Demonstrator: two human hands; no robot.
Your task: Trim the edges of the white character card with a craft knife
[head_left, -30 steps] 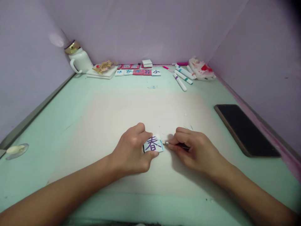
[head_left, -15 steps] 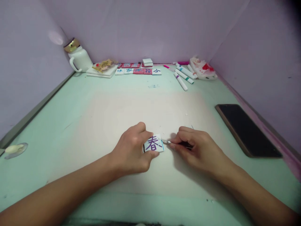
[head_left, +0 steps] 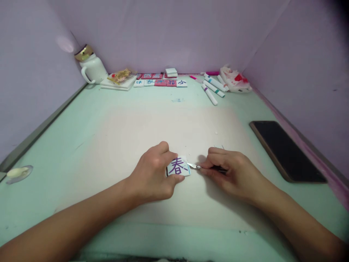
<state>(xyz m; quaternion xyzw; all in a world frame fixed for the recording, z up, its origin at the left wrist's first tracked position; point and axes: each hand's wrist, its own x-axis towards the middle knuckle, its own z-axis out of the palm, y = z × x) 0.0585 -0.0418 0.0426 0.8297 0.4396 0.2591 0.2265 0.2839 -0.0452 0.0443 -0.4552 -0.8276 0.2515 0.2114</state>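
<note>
A small white square tile (head_left: pixel 178 166) with a purple written character lies flat on the pale middle of the table. My left hand (head_left: pixel 158 171) grips it from the left, with a finger at its far edge and the thumb at its near edge. My right hand (head_left: pixel 227 171) is closed around the handle of a small craft knife (head_left: pixel 194 166). The knife's pointed blade reaches left to the tile's right edge. Most of the handle is hidden in the fingers.
Written tiles (head_left: pixel 160 83) line the back, beside markers (head_left: pixel 214 85) and a plastic bag (head_left: pixel 235 79). A white mug (head_left: pixel 94 69) stands back left near a stack of white boards (head_left: pixel 116 86). At right lies a phone (head_left: pixel 286 151); a small clear dish (head_left: pixel 19 174) is far left.
My right hand has shifted slightly to the right, and more of the knife blade shows at the tile's edge. My left hand and the tile have stayed in place.
</note>
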